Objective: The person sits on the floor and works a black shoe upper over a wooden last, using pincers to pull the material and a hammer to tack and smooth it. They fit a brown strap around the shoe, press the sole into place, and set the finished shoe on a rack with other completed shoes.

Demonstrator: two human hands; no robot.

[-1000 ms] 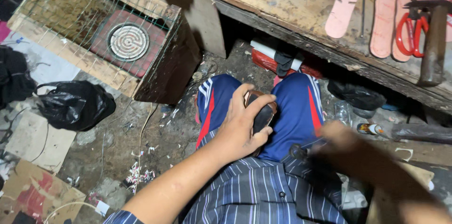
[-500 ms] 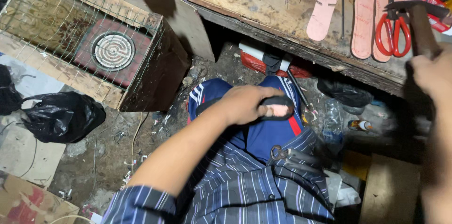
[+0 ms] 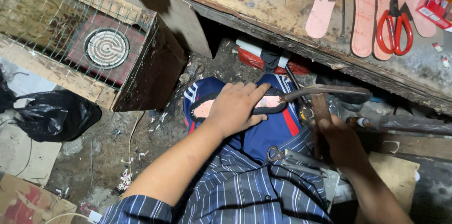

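Observation:
My left hand (image 3: 234,107) presses a dark shoe sole with a pink inner face (image 3: 205,108) flat on my lap, over blue trousers (image 3: 263,132). My right hand (image 3: 340,140) grips the wooden handle of a hammer (image 3: 329,93), whose metal head lies just right of the sole's tip, close to my left fingertips. A pair of pliers (image 3: 292,158) rests on my striped shirt between the two arms.
A wooden workbench (image 3: 282,7) at the top carries pink insoles (image 3: 325,2), red-handled scissors (image 3: 394,21) and a small red box (image 3: 435,5). At left stands a wire-mesh wooden box with a round coil heater (image 3: 106,47). A black plastic bag (image 3: 52,115) lies on the littered floor.
My right hand has come down from the bench holding the hammer and now sits beside my lap. The left hand has flattened over the sole.

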